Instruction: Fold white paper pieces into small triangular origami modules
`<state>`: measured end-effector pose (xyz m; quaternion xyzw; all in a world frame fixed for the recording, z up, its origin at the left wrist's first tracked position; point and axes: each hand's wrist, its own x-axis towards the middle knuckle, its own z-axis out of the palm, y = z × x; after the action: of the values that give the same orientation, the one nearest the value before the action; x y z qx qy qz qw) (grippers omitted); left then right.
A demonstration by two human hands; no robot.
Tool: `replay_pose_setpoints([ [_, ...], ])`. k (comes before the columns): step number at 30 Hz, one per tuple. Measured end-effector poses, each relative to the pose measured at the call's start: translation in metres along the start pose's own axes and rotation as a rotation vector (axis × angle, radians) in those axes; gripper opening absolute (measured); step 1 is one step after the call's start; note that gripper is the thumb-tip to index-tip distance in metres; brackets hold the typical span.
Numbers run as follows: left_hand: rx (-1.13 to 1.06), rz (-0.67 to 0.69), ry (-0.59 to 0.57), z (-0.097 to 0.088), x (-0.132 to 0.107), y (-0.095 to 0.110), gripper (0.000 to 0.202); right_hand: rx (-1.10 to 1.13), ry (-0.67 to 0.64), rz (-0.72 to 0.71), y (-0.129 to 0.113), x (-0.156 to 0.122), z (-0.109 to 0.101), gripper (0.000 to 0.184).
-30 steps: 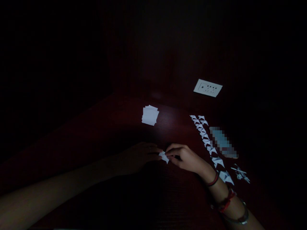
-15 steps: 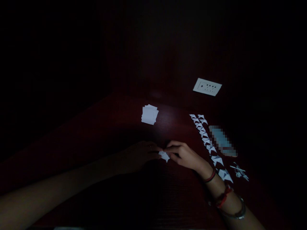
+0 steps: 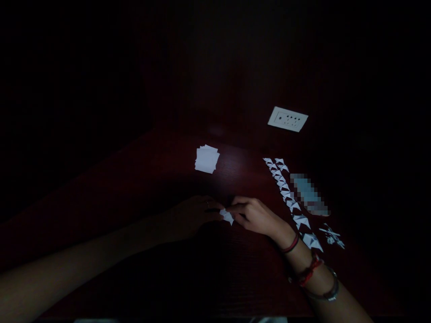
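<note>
The scene is very dark. My left hand and my right hand meet over a small white folded paper piece on a dark reddish table. Fingertips of both hands pinch the piece from either side. My right wrist carries red thread bands and a metal bangle. A stack of small white paper squares lies further back, apart from both hands.
A row of several folded white paper pieces runs diagonally right of my right hand. Beside it lies a blurred bluish flat object. Small white scraps sit at the right. A white socket plate is on the wall behind.
Both hands keep pinching the folded piece; the whole scene has shifted slightly up and left in view as the head moved. Fingers adjusted only a little.
</note>
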<state>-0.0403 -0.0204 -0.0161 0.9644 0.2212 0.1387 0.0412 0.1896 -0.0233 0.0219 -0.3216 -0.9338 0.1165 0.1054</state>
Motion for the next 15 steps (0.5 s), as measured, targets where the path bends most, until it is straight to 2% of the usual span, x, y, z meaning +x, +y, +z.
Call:
replay_pose_setpoints([
  [15, 0.010, -0.003, -0.005, 0.0009, -0.0002, -0.0014, 0.054, -0.004, 0.032, -0.007, -0.0013, -0.0037, 0.0013, 0.023],
])
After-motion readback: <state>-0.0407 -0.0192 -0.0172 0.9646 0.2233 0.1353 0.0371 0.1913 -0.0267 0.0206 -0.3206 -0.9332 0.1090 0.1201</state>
